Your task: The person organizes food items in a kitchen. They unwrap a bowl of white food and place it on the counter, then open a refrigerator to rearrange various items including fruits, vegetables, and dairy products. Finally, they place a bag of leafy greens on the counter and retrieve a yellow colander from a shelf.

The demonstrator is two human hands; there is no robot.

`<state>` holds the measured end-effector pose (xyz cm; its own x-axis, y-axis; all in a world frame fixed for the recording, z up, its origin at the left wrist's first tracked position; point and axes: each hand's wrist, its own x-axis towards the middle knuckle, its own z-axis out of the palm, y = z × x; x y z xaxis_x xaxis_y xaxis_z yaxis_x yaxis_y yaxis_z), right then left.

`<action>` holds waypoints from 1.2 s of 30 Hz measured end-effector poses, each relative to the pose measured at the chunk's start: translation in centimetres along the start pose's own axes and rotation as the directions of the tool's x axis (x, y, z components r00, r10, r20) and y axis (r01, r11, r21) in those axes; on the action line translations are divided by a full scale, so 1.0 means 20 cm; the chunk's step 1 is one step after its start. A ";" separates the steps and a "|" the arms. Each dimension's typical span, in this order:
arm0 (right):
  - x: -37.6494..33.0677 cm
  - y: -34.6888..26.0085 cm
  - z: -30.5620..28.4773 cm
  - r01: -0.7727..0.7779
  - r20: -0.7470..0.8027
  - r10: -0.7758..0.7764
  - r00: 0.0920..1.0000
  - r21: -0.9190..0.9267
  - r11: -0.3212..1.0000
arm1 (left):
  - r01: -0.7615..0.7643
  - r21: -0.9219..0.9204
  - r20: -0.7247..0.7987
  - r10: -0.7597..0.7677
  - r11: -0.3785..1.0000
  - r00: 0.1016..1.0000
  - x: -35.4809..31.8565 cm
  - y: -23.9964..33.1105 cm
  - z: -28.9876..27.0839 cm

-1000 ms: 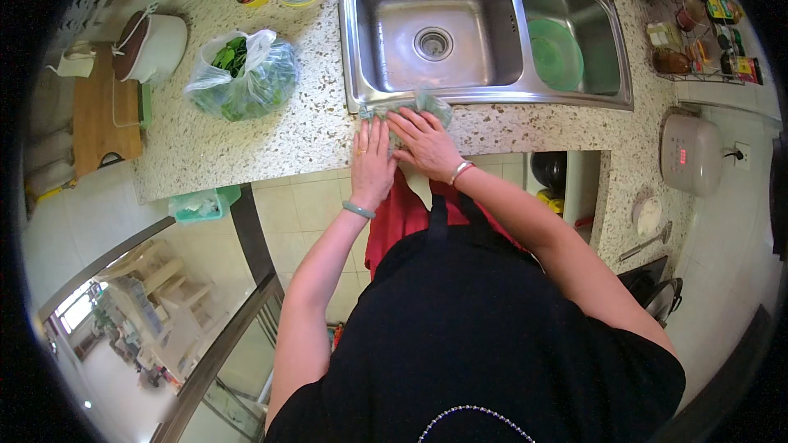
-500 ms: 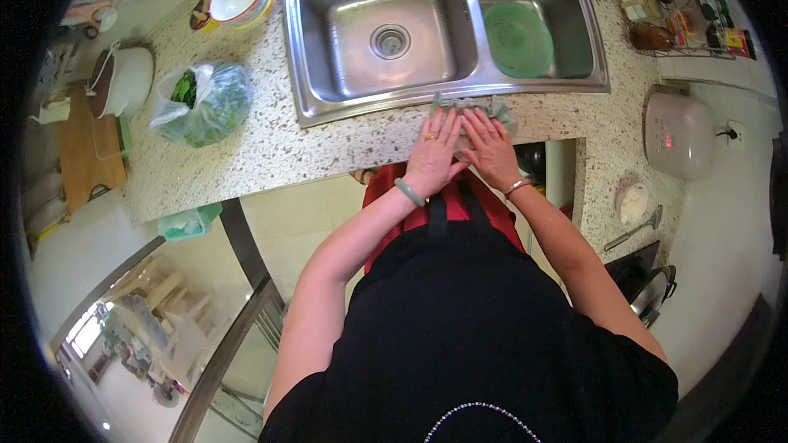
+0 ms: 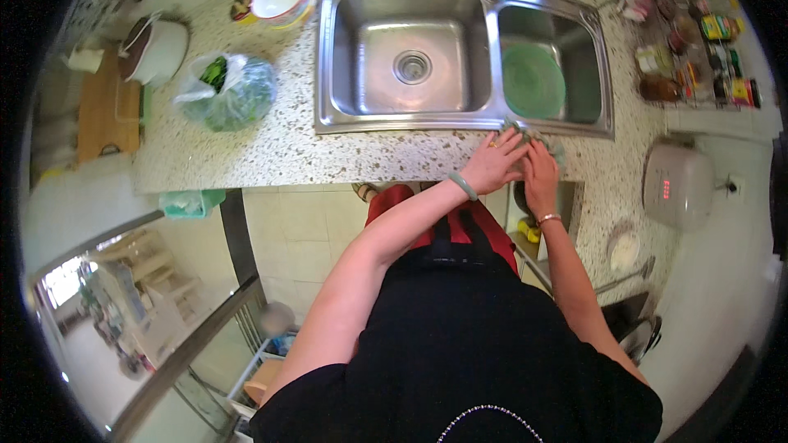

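Note:
A crumpled grey-green cloth (image 3: 555, 150) lies on the speckled counter (image 3: 369, 154), along the front rim of the double steel sink (image 3: 402, 125). My left hand (image 3: 496, 164), with a ring and a pale green bangle, reaches to the cloth's left part with its fingers stretched out. Beside it, my right hand (image 3: 539, 180) rests over the cloth, fingers extended and slightly bent. The fingertips of both hands almost meet, and they hide much of the cloth. In the sink's right basin sits a round green basin or colander (image 3: 533, 82); the left basin shows its drain (image 3: 412, 67).
Left on the counter are a plastic bag of leafy greens (image 3: 226, 98), stacked bowls (image 3: 281, 0), a white pot (image 3: 158, 51) and a cutting board (image 3: 109, 107). To the right stand a jar rack (image 3: 694, 49), a rice cooker (image 3: 679, 184) and a bowl of white food (image 3: 625, 250).
Both hands and the cloth have moved right along the counter's front strip, now below the right basin. My left hand has turned to point more rightward. The view has shifted somewhat.

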<state>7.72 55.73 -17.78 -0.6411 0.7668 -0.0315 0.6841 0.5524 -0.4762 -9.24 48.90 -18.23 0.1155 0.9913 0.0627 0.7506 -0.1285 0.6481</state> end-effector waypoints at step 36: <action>-0.80 -2.86 0.82 -0.913 0.637 -0.767 0.083 0.356 0.198 | -0.876 -0.070 -0.477 -0.787 0.477 -0.391 -2.73 0.34 -0.77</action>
<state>-26.79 6.47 -4.37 -0.7988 -0.5684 -0.1969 0.5968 -0.7076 -0.3783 -20.57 -5.75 -5.60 -0.9464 -0.2729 -0.1730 0.2114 -0.9279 0.3072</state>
